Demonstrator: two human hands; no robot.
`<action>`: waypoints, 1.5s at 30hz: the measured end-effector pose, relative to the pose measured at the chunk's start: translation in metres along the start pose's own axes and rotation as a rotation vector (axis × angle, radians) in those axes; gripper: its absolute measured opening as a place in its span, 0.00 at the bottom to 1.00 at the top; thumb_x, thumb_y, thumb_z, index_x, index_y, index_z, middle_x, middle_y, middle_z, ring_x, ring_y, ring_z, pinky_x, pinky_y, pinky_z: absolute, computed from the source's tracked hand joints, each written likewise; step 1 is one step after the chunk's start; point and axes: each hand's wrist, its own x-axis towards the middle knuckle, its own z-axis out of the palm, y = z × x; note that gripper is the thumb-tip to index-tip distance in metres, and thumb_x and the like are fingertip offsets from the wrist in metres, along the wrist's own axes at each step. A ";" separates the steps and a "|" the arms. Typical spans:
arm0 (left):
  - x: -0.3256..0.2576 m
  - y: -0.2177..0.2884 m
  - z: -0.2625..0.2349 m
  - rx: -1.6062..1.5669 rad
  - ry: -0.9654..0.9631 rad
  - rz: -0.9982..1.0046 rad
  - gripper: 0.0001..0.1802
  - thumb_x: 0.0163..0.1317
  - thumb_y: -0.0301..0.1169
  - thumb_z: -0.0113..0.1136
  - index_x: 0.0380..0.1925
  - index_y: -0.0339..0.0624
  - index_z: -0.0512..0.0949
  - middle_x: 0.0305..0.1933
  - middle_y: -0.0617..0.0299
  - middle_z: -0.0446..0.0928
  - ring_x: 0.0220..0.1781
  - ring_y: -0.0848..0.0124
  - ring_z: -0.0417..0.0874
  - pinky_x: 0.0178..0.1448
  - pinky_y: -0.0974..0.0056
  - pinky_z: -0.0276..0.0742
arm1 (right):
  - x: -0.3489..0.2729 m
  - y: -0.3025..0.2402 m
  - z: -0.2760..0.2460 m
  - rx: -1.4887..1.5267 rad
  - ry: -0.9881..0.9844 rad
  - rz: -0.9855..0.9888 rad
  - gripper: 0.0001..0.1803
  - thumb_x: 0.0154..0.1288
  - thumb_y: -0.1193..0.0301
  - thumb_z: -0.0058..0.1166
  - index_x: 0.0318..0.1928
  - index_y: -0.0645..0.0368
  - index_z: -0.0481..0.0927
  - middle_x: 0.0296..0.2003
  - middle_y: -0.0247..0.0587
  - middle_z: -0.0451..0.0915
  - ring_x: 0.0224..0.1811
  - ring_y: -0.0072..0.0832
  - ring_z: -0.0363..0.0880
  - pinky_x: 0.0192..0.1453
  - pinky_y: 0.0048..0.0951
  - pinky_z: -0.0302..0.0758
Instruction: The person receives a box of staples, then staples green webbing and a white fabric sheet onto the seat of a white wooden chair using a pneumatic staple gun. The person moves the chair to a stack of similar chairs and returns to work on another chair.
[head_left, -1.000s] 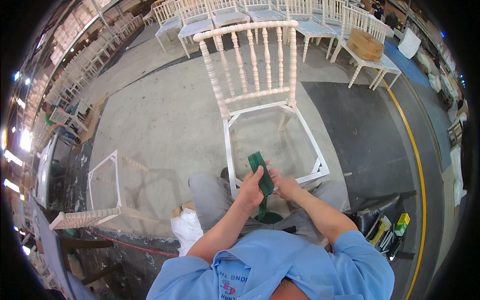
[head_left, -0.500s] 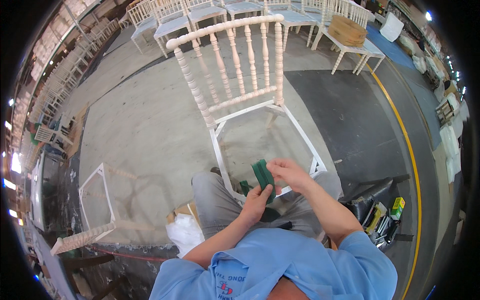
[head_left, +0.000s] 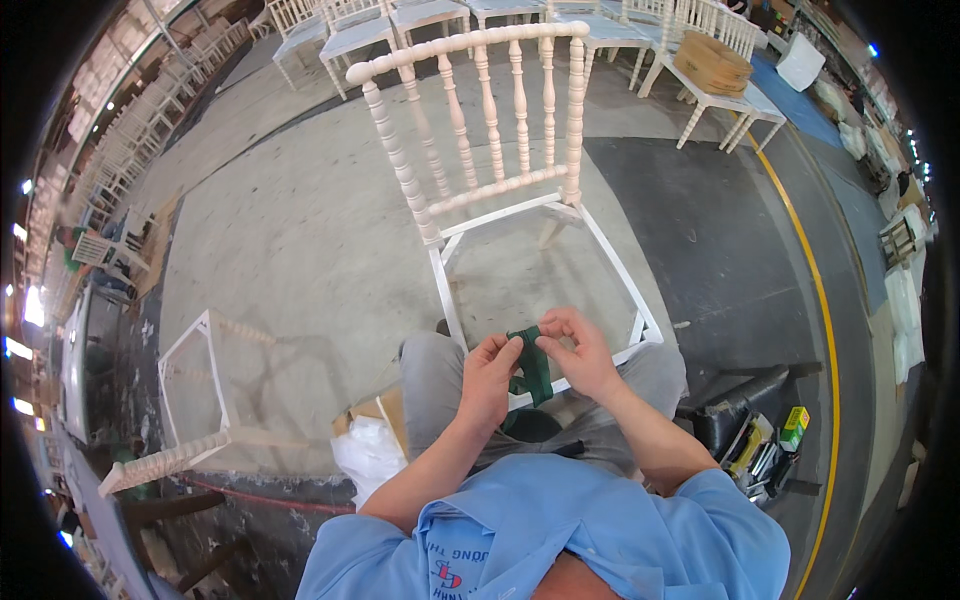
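Observation:
Both my hands pinch a dark green band of folded, strap-like material (head_left: 535,378) above the front of a seatless chair frame. My left hand (head_left: 489,380) grips its top left edge between thumb and finger, and my right hand (head_left: 580,350) pinches the upper right edge. The band's lower end hangs down between them. The pale wooden chair (head_left: 478,130), with a turned-spindle back, stands upright before me, its open white seat frame (head_left: 607,260) reaching to my knees. What the band is made of, I cannot make out.
A second seatless chair frame (head_left: 217,370) lies on the floor to the left. White plastic wrap (head_left: 367,450) sits beside my left leg. At the right is a black bag (head_left: 735,405) with tools and a green-yellow box (head_left: 795,428). Chairs line the back; one bears a brown round stack (head_left: 712,63).
My left hand has moved up and now pinches the green band's top edge beside my right hand. The band has turned and hangs lower between them. The view has shifted slightly.

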 end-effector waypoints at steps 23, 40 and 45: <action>0.069 0.025 -0.025 1.169 0.115 0.783 0.09 0.61 0.29 0.74 0.40 0.45 0.85 0.46 0.58 0.82 0.51 0.56 0.81 0.59 0.54 0.74 | 0.086 0.027 0.002 -0.468 -0.161 -0.276 0.08 0.64 0.80 0.65 0.43 0.60 0.86 0.41 0.44 0.83 0.46 0.43 0.84 0.49 0.38 0.82; 0.272 0.001 -0.127 1.064 0.393 0.370 0.23 0.64 0.21 0.64 0.59 0.45 0.74 0.66 0.33 0.69 0.66 0.36 0.73 0.67 0.43 0.73 | 0.329 0.208 0.073 -0.705 -0.178 -0.034 0.08 0.66 0.70 0.64 0.42 0.59 0.90 0.41 0.50 0.87 0.47 0.48 0.86 0.54 0.43 0.80; 0.259 -0.013 -0.140 1.089 0.418 0.276 0.26 0.63 0.13 0.56 0.60 0.45 0.72 0.65 0.31 0.68 0.66 0.34 0.72 0.66 0.44 0.74 | 0.348 0.224 0.091 -0.996 -0.328 0.054 0.15 0.72 0.58 0.59 0.41 0.52 0.92 0.40 0.48 0.90 0.47 0.47 0.88 0.57 0.47 0.82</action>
